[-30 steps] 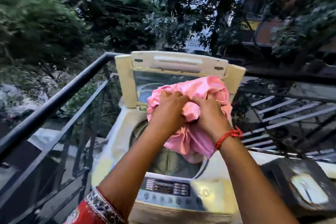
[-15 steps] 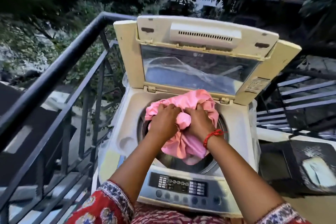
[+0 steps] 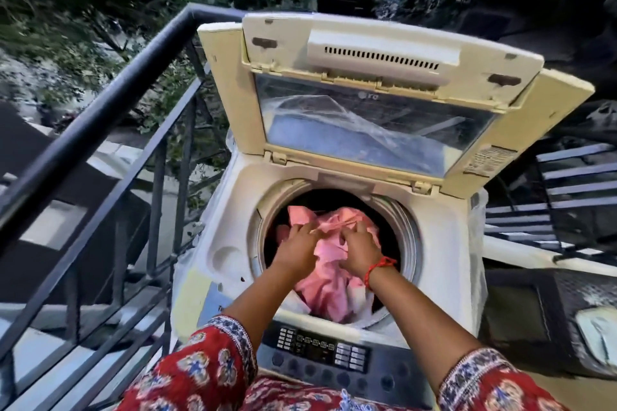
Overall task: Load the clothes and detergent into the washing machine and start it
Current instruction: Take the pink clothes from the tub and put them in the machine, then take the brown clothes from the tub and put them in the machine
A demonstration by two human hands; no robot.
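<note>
A cream top-loading washing machine (image 3: 230,243) stands on a balcony, its lid (image 3: 384,83) tipped up and back at the far side so the round drum opening is free. A bundle of pink cloth (image 3: 329,280) sits in the drum mouth, the near part of it draped up over the drum's near rim, the far part sunk into the dark inside.

Both arms reach in from the near side. The left hand (image 3: 297,248) lies on the left of the bundle with its fingers curled into the fabric; the right hand (image 3: 359,252), a red thread (image 3: 377,269) round its wrist, presses down on the right with fingers bent into the folds. Both are gripping the cloth.

The dark control panel (image 3: 320,349) with its buttons runs along the near edge, just under the forearms. A black metal railing (image 3: 100,110) crowds close along the left of the machine, trees beyond it. To the right sits a dark boxy object (image 3: 534,320), too blurred to name.
</note>
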